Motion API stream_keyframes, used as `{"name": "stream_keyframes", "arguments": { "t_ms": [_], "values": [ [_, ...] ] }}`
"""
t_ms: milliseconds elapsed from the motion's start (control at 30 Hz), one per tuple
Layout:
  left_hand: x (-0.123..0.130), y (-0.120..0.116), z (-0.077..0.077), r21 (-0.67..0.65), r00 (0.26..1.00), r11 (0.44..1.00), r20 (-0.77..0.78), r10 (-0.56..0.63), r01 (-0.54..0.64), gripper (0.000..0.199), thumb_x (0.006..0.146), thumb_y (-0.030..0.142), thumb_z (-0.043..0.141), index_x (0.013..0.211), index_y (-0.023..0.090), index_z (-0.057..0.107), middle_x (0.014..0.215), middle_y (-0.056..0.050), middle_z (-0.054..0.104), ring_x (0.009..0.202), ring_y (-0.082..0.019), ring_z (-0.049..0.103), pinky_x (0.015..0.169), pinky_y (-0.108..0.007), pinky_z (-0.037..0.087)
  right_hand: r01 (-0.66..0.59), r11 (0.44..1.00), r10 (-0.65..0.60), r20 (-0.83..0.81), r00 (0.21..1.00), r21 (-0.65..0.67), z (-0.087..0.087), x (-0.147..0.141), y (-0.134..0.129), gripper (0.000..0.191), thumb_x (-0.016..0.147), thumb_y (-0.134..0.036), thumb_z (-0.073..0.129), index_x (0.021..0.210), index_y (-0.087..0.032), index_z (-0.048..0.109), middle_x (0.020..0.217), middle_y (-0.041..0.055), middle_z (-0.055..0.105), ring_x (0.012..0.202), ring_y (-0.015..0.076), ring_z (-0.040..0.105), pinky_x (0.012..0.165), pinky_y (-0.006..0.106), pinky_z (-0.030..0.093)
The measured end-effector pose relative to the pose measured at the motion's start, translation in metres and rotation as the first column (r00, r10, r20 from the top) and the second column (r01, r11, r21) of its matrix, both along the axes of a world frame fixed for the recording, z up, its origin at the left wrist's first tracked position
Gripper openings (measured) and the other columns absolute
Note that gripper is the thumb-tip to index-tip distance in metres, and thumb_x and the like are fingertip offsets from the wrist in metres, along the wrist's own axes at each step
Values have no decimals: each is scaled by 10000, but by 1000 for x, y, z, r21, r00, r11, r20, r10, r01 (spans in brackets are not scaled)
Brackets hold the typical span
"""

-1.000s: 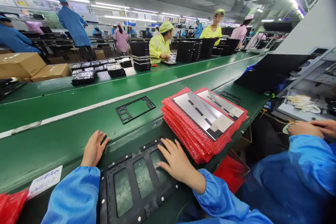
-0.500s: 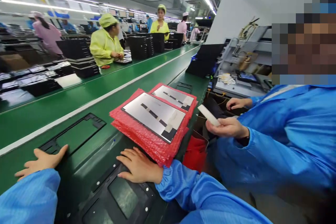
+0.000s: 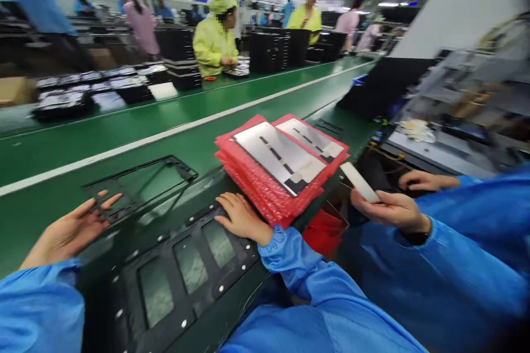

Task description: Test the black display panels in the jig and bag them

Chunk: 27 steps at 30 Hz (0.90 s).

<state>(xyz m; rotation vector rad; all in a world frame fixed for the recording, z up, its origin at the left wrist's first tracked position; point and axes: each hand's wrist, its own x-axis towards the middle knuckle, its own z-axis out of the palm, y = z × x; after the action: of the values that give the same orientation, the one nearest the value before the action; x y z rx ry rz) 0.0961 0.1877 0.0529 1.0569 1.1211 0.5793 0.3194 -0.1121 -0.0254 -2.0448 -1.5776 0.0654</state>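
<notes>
My left hand [image 3: 68,226] lies open at the lower corner of a thin black rectangular frame [image 3: 132,171], its fingertips over the frame's edge. My right hand [image 3: 242,218] rests palm down on a black jig [image 3: 122,281] with glass-like windows [image 3: 190,265], holding nothing. Just beyond it, silver panels [image 3: 279,157] lie on a stack of red bubble-wrap bags [image 3: 248,193]. At right, a co-worker's hand [image 3: 391,210] holds a white strip [image 3: 360,182].
A green conveyor belt [image 3: 124,143] with a white stripe runs away from me. Black tray stacks [image 3: 178,58] and workers in yellow and pink stand along it. A red bag [image 3: 325,231] sits below the belt edge; an equipment bench [image 3: 439,146] stands at right.
My left hand has moved off the jig's edge to the thin frame. The view has swung, and a co-worker's hand holding a white strip has come into view at right.
</notes>
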Motion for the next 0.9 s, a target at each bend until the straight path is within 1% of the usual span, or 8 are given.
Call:
{"name": "stream_keyframes", "arguments": {
  "t_ms": [133, 267, 367, 533, 667, 733, 800, 900],
  "values": [
    [-46, -70, 17, 36, 963, 999, 269, 24, -35, 366, 961, 99, 380, 1245, 192, 591, 1058, -87, 717, 797, -102, 686, 715, -200, 582, -29, 997, 34, -76, 997, 66, -8, 5, 3, 484, 954, -376, 531, 1389, -179, 457, 1401, 158, 489, 1320, 298, 426, 1102, 533, 336],
    [-91, -131, 23, -21, 952, 992, 282, 123, -122, 383, 969, 167, 389, 1303, 222, 568, 1076, -106, 719, 964, -202, 697, 772, -285, 602, -24, 980, 53, -139, 989, 197, -2, 1, -13, 480, 963, -358, 508, 1397, -162, 452, 1409, 178, 466, 1324, 288, 431, 1109, 484, 371],
    [-116, -165, 12, -141, 962, 981, 218, 163, -134, 358, 946, 252, 471, 1284, 210, 582, 1140, -128, 697, 1005, -247, 685, 785, -311, 605, -17, 964, 65, -174, 983, 264, 16, -13, -42, 460, 968, -317, 511, 1404, -190, 438, 1394, 148, 486, 1319, 262, 443, 1112, 449, 384],
    [-118, -191, -20, -283, 974, 953, 223, -41, 105, 529, 823, 341, 677, 1316, 223, 527, 1170, -118, 681, 1036, -267, 664, 847, -360, 585, -101, 956, 147, -152, 977, 275, 57, -36, -95, 442, 956, -254, 548, 1386, -231, 450, 1265, 104, 599, 1164, 224, 584, 1008, 380, 491],
    [-105, -191, -33, 0, 956, 957, -47, -290, 291, 590, 851, 527, 575, 1331, 189, 507, 1106, -129, 675, 960, -281, 663, 725, -372, 578, -153, 949, 175, -57, 983, 275, 86, -41, -126, 432, 955, -239, 553, 1376, -217, 460, 1181, 99, 654, 1064, 210, 642, 932, 346, 528],
    [-102, -188, -36, 282, 863, 874, -440, -249, 396, 636, 883, 595, 446, 1341, 158, 508, 1103, -144, 648, 945, -305, 648, 681, -382, 550, -165, 950, 175, -14, 984, 266, 100, -39, -140, 436, 957, -231, 551, 1382, -214, 455, 1149, 90, 672, 1028, 200, 659, 903, 326, 535],
    [-102, -185, -38, 468, 681, 707, -732, -25, 530, 670, 904, 596, 383, 1403, 154, 447, 1140, -146, 610, 966, -315, 628, 686, -391, 526, -187, 950, 184, 36, 982, 252, 114, -32, -152, 422, 953, -214, 555, 1367, -215, 475, 1135, 79, 683, 1014, 194, 665, 894, 309, 532],
    [-100, -183, -42, 542, 552, 463, -824, 128, 701, 606, 931, 553, 390, 1409, 184, 445, 1128, -112, 600, 965, -272, 609, 695, -357, 507, -119, 961, 89, 131, 987, 249, 135, -9, -161, 346, 937, -211, 584, 1281, -231, 562, 1110, 60, 694, 999, 197, 667, 906, 303, 514]
  ]
}}
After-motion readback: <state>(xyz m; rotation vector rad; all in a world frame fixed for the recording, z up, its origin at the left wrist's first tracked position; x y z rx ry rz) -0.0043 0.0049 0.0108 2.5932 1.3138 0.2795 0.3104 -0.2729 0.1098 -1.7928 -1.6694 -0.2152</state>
